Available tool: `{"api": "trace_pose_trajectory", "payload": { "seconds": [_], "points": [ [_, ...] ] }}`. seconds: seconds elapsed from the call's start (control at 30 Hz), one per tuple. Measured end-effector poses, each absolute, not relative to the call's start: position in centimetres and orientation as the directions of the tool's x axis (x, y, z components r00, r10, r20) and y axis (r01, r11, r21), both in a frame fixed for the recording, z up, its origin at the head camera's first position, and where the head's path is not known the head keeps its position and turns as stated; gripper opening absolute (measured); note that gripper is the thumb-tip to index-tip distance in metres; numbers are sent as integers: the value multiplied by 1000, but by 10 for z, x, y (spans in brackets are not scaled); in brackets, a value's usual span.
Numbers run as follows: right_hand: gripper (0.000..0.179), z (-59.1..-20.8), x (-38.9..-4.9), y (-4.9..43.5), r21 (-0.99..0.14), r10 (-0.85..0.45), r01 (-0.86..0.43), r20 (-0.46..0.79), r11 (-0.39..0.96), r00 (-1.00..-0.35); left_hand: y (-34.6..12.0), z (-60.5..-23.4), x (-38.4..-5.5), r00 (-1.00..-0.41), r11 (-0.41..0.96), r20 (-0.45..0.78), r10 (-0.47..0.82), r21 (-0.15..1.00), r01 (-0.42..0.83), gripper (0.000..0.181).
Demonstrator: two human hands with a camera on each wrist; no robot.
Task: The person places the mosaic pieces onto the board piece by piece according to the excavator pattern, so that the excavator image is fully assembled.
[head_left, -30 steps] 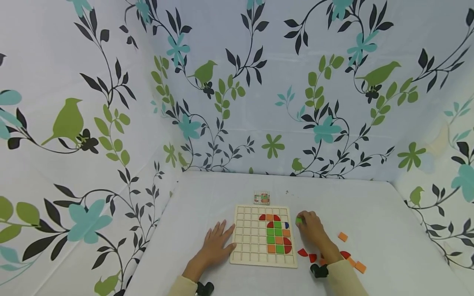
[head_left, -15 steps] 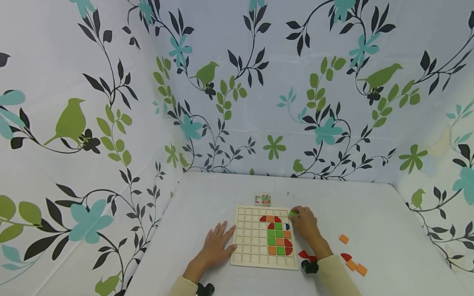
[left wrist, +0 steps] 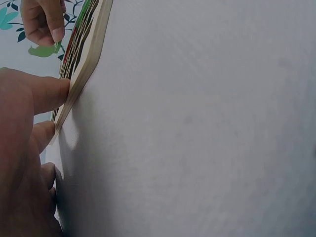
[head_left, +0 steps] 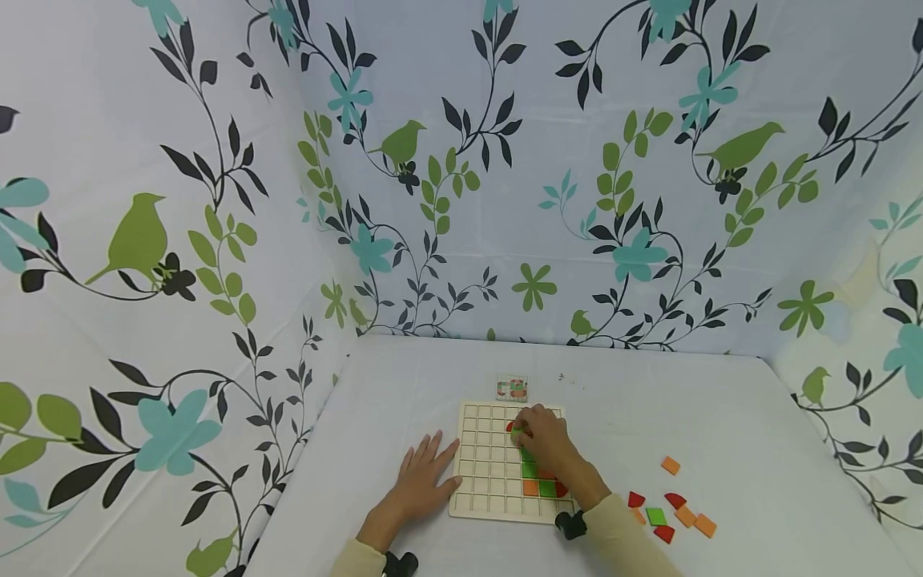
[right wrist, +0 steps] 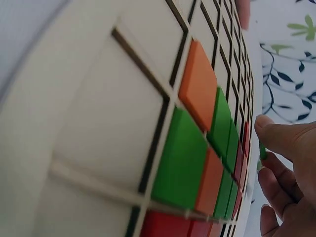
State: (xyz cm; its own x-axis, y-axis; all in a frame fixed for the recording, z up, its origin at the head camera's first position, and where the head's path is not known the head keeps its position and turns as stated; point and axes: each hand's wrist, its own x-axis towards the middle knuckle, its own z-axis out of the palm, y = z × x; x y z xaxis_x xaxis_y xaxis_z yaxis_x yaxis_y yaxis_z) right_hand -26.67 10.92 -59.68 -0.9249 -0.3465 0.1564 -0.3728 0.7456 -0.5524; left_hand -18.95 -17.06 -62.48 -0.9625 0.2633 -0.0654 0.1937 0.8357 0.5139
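Note:
A pale wooden grid board (head_left: 476, 503) lies on the white table. Its right half carries square tiles in orange and green (right wrist: 180, 163), plus rounded red ones. Thumb and fingers of my right hand (head_left: 546, 441) pinch a small green tile (right wrist: 262, 149) above the upper part of the grid. That hand hides several of the placed tiles in the head view. My left hand (head_left: 421, 477) lies with fingers spread on the table at the board's left side. In the left wrist view, its thumb and a fingertip touch the board's edge.
Behind the board lies a small picture card (head_left: 512, 389). Loose pieces are scattered right of the right forearm: orange squares (head_left: 705, 526), red rounded pieces (head_left: 664, 534) and a green square (head_left: 656, 517). Patterned cloth (head_left: 534, 200) hangs around the table.
My right hand has carried the green tile leftward from beside the board to over its upper part. Loose pieces formerly behind the right forearm now show. The left hand stays put.

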Motion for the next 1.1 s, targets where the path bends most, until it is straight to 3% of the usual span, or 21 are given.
{"api": "trace_pose_trajectory", "payload": {
  "seconds": [0.33, 0.8, 1.1],
  "points": [
    [9, -598, -253, 98, -455, -428, -452, 163, 767, -889, -172, -623, -187, -960, 828, -69, 273, 525, 198, 67],
    [11, -595, -247, 108, -377, -453, -531, 281, 759, -846, -169, -620, -189, -961, 828, -78, 265, 529, 185, 67],
    [13, -589, -237, 146, -450, -275, -310, 143, 838, -951, -168, -620, -188, -960, 827, -77, 268, 529, 188, 66]
  ]
}}
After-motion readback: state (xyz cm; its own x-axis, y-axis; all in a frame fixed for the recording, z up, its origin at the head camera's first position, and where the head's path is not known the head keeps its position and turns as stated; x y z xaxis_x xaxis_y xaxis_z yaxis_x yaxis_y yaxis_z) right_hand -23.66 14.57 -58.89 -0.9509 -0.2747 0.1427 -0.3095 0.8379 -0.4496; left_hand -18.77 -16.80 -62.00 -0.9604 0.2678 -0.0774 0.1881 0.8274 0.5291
